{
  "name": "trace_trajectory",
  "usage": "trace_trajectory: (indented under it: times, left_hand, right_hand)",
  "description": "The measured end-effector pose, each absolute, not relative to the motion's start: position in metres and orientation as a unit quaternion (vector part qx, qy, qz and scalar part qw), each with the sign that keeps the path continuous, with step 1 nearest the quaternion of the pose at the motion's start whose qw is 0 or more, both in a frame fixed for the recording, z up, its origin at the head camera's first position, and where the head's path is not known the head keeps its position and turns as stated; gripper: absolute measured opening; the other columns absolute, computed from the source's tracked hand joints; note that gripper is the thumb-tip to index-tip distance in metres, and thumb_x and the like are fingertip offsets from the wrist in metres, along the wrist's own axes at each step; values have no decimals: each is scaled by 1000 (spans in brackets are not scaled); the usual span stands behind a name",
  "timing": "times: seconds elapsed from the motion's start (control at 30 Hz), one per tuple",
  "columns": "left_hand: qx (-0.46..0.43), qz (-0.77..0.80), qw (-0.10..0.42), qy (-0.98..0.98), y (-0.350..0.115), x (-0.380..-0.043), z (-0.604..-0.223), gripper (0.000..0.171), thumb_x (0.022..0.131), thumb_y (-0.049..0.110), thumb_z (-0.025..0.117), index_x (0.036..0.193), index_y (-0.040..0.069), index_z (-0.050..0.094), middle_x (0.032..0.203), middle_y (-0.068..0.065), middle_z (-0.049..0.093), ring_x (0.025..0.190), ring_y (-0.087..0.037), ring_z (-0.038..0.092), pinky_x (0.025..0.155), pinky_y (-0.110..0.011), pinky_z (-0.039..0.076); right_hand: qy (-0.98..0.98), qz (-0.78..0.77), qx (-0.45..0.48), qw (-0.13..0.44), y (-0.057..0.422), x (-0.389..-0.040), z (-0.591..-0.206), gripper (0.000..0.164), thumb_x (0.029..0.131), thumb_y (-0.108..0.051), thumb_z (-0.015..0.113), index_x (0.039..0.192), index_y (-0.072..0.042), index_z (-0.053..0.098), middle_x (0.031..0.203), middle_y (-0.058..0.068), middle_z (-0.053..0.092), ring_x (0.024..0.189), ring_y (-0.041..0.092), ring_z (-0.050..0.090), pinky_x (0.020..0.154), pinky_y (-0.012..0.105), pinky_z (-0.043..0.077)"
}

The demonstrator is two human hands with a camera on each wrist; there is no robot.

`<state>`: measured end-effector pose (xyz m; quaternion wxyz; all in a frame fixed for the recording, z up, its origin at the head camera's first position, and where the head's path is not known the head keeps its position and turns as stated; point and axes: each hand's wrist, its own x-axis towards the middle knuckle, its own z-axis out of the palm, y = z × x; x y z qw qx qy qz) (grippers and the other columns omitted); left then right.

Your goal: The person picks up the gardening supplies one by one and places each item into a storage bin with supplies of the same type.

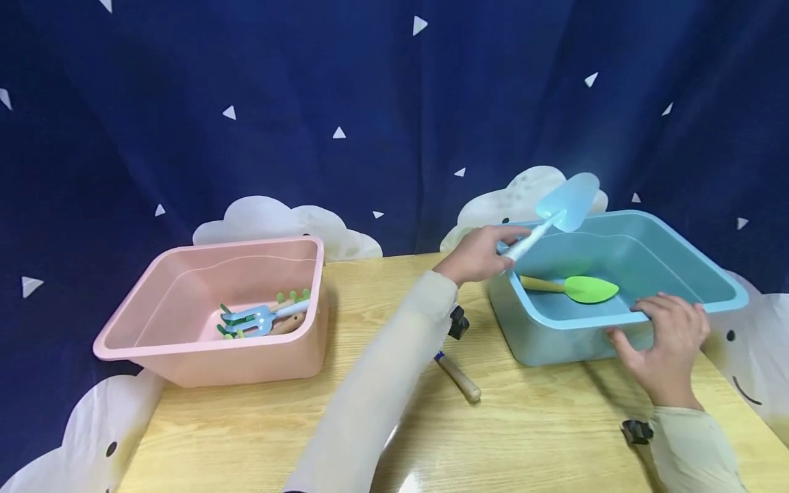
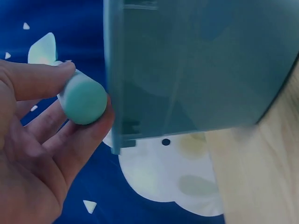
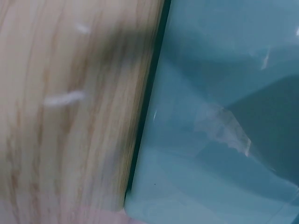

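A light blue trowel is pinched by the left hand above the blue bin, whose rim is gripped by the right hand. 1 green trowel already lies inside; another tool is left on the surface.

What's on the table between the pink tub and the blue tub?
In the head view, a wooden-handled tool lies on the table between the pink tub and blue tub, partly under the left sleeve.

Pink bin with small rakes; wooden-handled tool on table
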<state>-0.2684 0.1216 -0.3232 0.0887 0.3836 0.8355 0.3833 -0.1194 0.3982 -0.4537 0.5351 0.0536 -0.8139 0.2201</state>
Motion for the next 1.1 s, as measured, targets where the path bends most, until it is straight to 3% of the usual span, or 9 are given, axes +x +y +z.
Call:
trace_trajectory:
  times: [0.23, 0.63, 0.87, 1.1]
  left_hand:
    - [406, 368, 79, 833, 134, -265, -303, 58, 89, 4, 64, 142, 24, 54, 121, -2, 69, 88, -11, 59, 68, -16, 48]
    - [409, 270, 105, 866, 164, -246, -293, 60, 91, 7, 61, 142, 39, 52, 127, 12, 65, 90, -5, 56, 67, -16, 42]
    - [409, 291, 129, 855, 166, -249, -296, 60, 91, 6, 62, 141, 38, 54, 122, 11, 67, 87, -5, 57, 66, -15, 43]
    - [419, 302, 149, 843, 163, -251, -304, 58, 92, 11, 67, 143, 36, 52, 135, 15, 64, 95, -2, 58, 70, -14, 45]
  right_hand:
    - [-817, 219, 53, 531, 397, -121, -454, 77, 77, -67, 60, 92, 9, 65, 95, 27, 63, 116, 44, 51, 117, 57, 12]
    - [-825, 221, 56, 517, 392, -123, -452, 77, 79, -66, 59, 94, 10, 65, 98, 28, 64, 113, 47, 50, 118, 54, 11]
    - [-830, 226, 52, 507, 390, -123, -448, 76, 78, -63, 58, 94, 11, 64, 98, 29, 64, 110, 51, 48, 118, 55, 9]
    - [-826, 225, 56, 514, 389, -122, -448, 78, 79, -66, 58, 93, 11, 64, 97, 29, 63, 109, 50, 48, 118, 55, 10]
